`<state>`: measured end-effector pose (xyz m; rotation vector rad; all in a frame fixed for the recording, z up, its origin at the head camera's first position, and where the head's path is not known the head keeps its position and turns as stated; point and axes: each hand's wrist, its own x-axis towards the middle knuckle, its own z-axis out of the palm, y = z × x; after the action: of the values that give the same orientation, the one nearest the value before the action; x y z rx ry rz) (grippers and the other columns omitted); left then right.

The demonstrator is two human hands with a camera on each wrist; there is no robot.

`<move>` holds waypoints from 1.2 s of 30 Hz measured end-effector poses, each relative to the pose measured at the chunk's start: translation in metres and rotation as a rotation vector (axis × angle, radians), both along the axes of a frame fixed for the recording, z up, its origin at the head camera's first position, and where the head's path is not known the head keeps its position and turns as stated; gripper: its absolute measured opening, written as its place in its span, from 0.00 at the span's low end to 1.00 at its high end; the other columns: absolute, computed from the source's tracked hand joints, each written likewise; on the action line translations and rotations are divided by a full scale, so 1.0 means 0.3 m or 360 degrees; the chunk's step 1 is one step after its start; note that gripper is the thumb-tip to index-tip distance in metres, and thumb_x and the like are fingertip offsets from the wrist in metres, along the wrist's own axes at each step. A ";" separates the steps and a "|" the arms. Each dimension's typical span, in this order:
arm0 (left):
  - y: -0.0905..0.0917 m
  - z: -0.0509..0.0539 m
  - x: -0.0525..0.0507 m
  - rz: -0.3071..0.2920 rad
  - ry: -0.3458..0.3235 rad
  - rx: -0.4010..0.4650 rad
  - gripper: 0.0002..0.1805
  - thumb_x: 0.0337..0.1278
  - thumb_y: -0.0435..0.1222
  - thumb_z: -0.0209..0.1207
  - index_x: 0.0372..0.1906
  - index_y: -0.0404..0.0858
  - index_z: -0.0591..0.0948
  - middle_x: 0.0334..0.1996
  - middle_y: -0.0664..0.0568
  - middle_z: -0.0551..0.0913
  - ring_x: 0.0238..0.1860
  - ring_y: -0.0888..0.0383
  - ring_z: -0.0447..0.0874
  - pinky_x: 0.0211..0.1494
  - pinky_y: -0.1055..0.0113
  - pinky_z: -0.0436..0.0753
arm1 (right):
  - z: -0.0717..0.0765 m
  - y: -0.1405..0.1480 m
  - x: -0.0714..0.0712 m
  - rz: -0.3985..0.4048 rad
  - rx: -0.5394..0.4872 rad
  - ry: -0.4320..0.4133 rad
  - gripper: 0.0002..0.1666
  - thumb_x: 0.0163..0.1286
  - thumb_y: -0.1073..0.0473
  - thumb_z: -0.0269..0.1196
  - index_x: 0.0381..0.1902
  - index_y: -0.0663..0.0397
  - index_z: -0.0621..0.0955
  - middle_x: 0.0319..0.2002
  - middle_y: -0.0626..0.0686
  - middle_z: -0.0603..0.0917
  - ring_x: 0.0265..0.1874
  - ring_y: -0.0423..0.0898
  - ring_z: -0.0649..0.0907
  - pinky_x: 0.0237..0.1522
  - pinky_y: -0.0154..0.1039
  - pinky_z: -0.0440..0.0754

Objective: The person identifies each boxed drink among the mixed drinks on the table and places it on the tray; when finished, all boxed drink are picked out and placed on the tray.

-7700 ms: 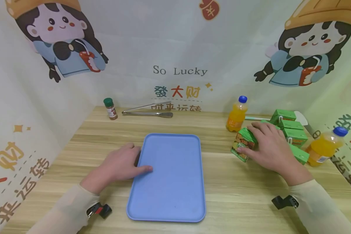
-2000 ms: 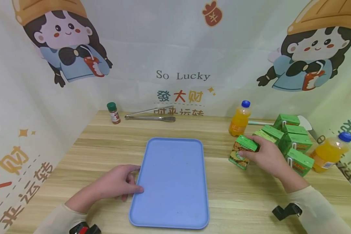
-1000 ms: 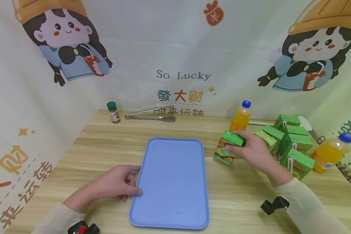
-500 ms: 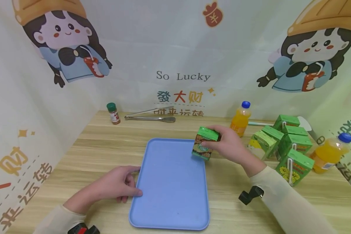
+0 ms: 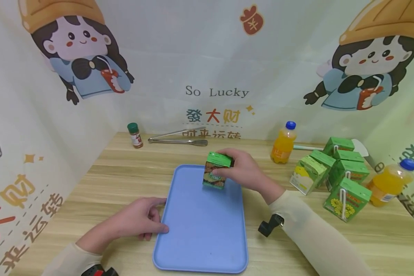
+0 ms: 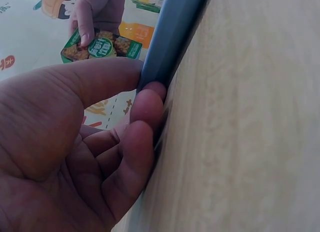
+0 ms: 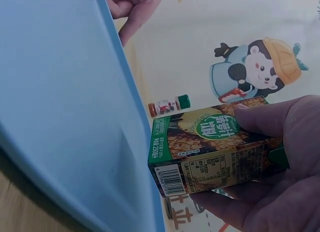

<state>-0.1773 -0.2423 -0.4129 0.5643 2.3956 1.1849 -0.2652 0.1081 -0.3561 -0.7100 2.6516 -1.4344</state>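
Note:
My right hand (image 5: 246,170) grips a green-topped pineapple juice carton (image 5: 212,182) above the far end of the blue tray (image 5: 200,230). In the right wrist view the carton (image 7: 207,152) sits between thumb and fingers, its barcoded bottom end facing the tray (image 7: 60,92); a gap seems to separate them. At the tray's left side, my left hand (image 5: 138,218) pinches the rim. Up close in the left wrist view, the thumb lies on top of the tray edge (image 6: 172,37), with curled fingers against its side and underside.
Several green drink cartons (image 5: 346,197) cluster on the right, beside an orange drink bottle (image 5: 388,184). Another orange bottle (image 5: 282,145) stands further back, near a pale-handled spatula (image 5: 360,147). Metal tongs (image 5: 179,142) and a green-capped spice jar (image 5: 135,138) lie along the back left.
My right hand has picked the pineapple juice carton from the group and carried it left over the tray. The left hand has shifted nearer along the tray's left rim, then stayed put.

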 end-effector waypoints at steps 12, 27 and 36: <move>-0.001 0.008 -0.003 -0.0004 -0.0035 0.0009 0.55 0.64 0.39 0.79 0.82 0.17 0.60 0.25 0.50 0.88 0.19 0.52 0.84 0.20 0.61 0.82 | -0.012 -0.111 -0.037 0.0135 -0.0014 0.0076 0.31 0.70 0.56 0.81 0.69 0.55 0.86 0.55 0.53 0.89 0.48 0.49 0.85 0.52 0.47 0.84; -0.003 0.001 -0.006 -0.0008 -0.0054 0.0024 0.55 0.65 0.40 0.79 0.83 0.18 0.60 0.25 0.50 0.88 0.19 0.52 0.84 0.20 0.61 0.83 | -0.034 -0.189 -0.096 0.0192 0.0108 0.0084 0.33 0.70 0.55 0.81 0.69 0.54 0.85 0.55 0.53 0.89 0.51 0.48 0.85 0.56 0.48 0.84; -0.005 0.002 -0.006 -0.0009 -0.0048 0.0026 0.55 0.64 0.40 0.79 0.83 0.18 0.60 0.25 0.50 0.88 0.19 0.52 0.84 0.20 0.61 0.82 | -0.042 -0.234 -0.132 0.0209 0.0126 0.0100 0.34 0.69 0.54 0.82 0.70 0.52 0.85 0.54 0.53 0.89 0.51 0.48 0.83 0.53 0.44 0.83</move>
<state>-0.1793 -0.2439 -0.4123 0.5540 2.3597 1.2030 -0.3048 0.0379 -0.3688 -0.9166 2.6347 -1.2877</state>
